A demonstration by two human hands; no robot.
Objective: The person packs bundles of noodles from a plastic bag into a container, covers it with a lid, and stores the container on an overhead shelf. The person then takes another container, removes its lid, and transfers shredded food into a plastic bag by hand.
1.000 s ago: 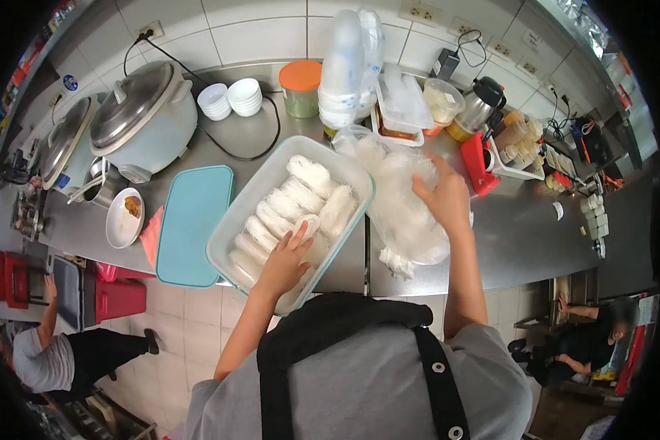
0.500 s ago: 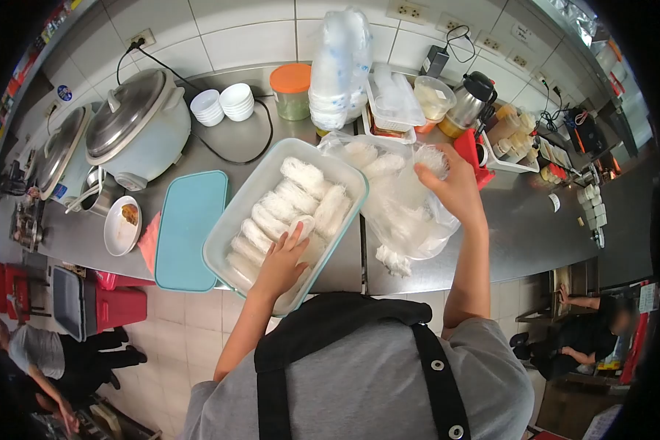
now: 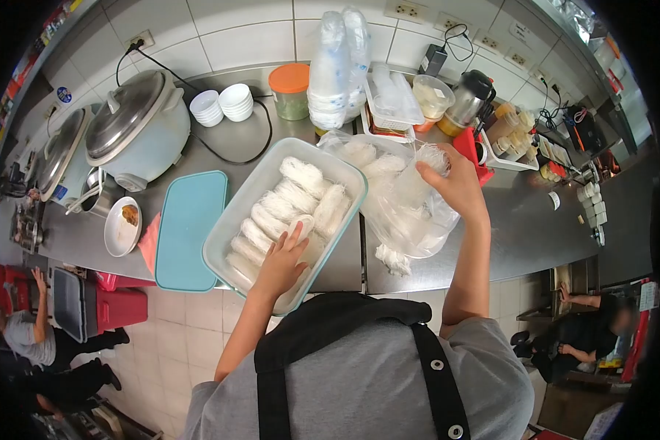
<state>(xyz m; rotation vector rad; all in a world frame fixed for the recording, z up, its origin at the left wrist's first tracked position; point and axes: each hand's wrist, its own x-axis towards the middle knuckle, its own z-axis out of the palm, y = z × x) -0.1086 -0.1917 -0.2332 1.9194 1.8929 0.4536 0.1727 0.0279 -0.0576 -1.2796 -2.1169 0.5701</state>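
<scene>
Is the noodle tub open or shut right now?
Open: the tub shows its noodle bundles uncovered, and a blue lid lies beside it.

Rice cooker [image 3: 137,128] w/ metal lid, white bowls [image 3: 236,103] stacked nearby, orange-lidded tub [image 3: 290,92] by wall.

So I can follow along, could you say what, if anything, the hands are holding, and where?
The right hand holds a white noodle bundle by its right side; the left hand holds nothing.

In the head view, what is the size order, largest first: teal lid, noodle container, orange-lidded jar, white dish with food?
Noodle container
Teal lid
Orange-lidded jar and white dish with food: too alike to rank
</scene>
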